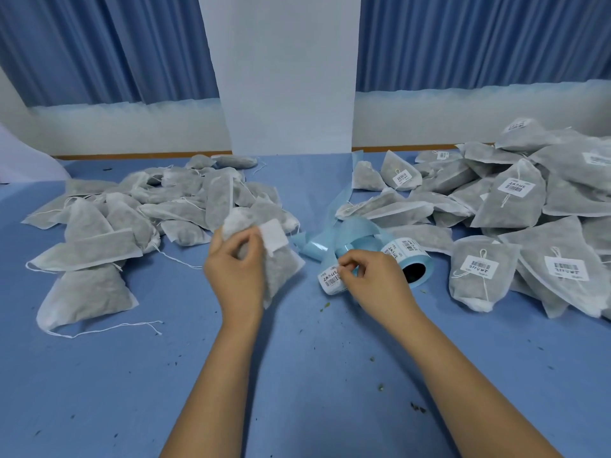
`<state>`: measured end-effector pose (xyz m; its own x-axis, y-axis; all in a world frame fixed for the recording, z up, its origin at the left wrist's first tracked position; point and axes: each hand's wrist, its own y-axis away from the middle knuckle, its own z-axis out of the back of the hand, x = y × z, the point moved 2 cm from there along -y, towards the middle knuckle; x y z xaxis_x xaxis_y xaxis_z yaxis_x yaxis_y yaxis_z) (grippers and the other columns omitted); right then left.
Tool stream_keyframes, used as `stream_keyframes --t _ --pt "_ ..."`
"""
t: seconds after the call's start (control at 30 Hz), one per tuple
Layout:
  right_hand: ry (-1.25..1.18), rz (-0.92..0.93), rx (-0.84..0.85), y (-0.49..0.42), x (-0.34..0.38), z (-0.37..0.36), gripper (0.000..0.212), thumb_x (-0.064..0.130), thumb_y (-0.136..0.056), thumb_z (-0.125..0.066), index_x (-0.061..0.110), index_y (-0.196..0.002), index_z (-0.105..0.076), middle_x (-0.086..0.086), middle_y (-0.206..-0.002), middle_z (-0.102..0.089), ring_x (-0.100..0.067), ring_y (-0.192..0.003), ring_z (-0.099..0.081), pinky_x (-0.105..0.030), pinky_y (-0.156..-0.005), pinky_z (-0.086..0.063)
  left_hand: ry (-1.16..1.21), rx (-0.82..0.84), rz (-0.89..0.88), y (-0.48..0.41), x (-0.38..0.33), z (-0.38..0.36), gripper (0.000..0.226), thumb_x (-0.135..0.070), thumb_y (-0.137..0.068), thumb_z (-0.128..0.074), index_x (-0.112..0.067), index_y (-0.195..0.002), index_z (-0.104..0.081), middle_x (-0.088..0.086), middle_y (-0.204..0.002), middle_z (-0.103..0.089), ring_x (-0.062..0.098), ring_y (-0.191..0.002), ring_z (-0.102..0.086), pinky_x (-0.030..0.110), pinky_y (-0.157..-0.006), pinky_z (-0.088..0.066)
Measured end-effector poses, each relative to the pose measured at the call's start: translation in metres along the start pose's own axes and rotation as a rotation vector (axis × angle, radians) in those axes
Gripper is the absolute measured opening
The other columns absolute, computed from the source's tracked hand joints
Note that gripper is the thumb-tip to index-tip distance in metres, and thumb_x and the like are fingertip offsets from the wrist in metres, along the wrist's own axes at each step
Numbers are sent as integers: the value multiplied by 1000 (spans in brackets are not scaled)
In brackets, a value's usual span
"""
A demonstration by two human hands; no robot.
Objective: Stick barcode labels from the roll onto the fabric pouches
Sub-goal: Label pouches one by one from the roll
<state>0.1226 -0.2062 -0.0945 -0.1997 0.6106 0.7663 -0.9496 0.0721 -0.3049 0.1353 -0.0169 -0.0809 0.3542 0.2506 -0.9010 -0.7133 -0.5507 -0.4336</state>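
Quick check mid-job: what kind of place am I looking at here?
Likely a small packing workroom: a blue-covered table with unlabelled fabric pouches heaped left, labelled ones right, and a barcode label roll between.

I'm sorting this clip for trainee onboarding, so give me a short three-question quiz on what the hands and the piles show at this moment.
1. True or false: the left hand grips a fabric pouch.
2. The right hand pinches: A) a barcode label, B) a drawstring, C) scissors.
3. Which pile already carries labels, the left pile or the right pile?
Key: 1 true; 2 A; 3 the right pile.
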Motion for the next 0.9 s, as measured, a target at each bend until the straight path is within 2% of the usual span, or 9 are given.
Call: stream_keyframes --t 0.1,0.17,0.2,0.3,0.4,0.5,0.67,0.8,0.9 --pt "-241 -158 -61 -2 1 0 21 4 -85 -63 12 -104 -59 7 -84 -61 -11 -60 -60 -26 -65 -50 155 -37 76 0 -3 6 29 -7 -86 -63 -31 -73 -71 -5 -99 -66 -1 -85 -62 5 -72 -41" --pt "-389 -178 -124 -1 4 3 39 5 -84 -66 13 -119 -50 5 -108 -57 -12 -81 -65 -18 -68 -49 178 48 48 6 -7 1 31 -4 -86 -64 -31 -73 -71 -6 -96 -65 -11 -71 -56 4 -64 -39" --pt "-416 -151 -167 0 7 5 37 6 -84 -68 14 -116 -50 4 -111 -55 -11 -86 -65 -13 -67 -47 162 98 14 9 -9 -2 30 -4 -86 -65 -30 -73 -71 -9 -95 -65 -11 -68 -55 5 -62 -38" --pt "-357 -17 -275 3 16 12 9 13 -85 -69 13 -80 -61 4 -83 -60 -11 -67 -58 -13 -61 -42 74 204 -127 18 -11 -10 24 -4 -85 -70 -27 -77 -72 -10 -102 -64 -7 -72 -55 11 -65 -39" --pt "-525 5 -141 9 23 8 34 21 -91 -62 11 -58 -64 1 -54 -62 -10 -44 -48 -16 -53 -41 3 282 -327 24 -11 -14 14 0 -85 -69 -12 -85 -77 -5 -120 -62 -12 -107 -55 8 -88 -40" --pt "-603 -17 -64 12 28 4 37 25 -93 -60 6 -63 -68 -3 -54 -65 -14 -35 -44 -14 -44 -38 -45 304 -490 27 -10 -17 9 0 -84 -68 -2 -84 -76 4 -126 -60 -12 -114 -51 8 -93 -39" --pt "-673 -125 -48 10 27 7 35 31 -93 -59 8 -68 -70 -3 -56 -66 -13 -33 -43 -13 -38 -32 -13 412 -627 31 -11 -21 11 1 -84 -67 -4 -87 -77 6 -130 -57 -2 -117 -54 13 -94 -42" --pt "-734 -173 -20 10 27 8 30 17 -93 -58 8 -66 -67 -4 -58 -66 -12 -37 -46 -13 -36 -31 17 486 -634 31 -11 -23 13 -1 -85 -67 -3 -94 -75 10 -133 -55 5 -121 -54 18 -99 -42" --pt "-705 -246 -53 8 22 11 32 11 -91 -56 12 -60 -60 0 -56 -62 -12 -42 -46 -16 -36 -28 70 456 -528 28 -12 -20 16 -6 -86 -67 -7 -100 -74 4 -134 -54 2 -125 -50 17 -103 -39"
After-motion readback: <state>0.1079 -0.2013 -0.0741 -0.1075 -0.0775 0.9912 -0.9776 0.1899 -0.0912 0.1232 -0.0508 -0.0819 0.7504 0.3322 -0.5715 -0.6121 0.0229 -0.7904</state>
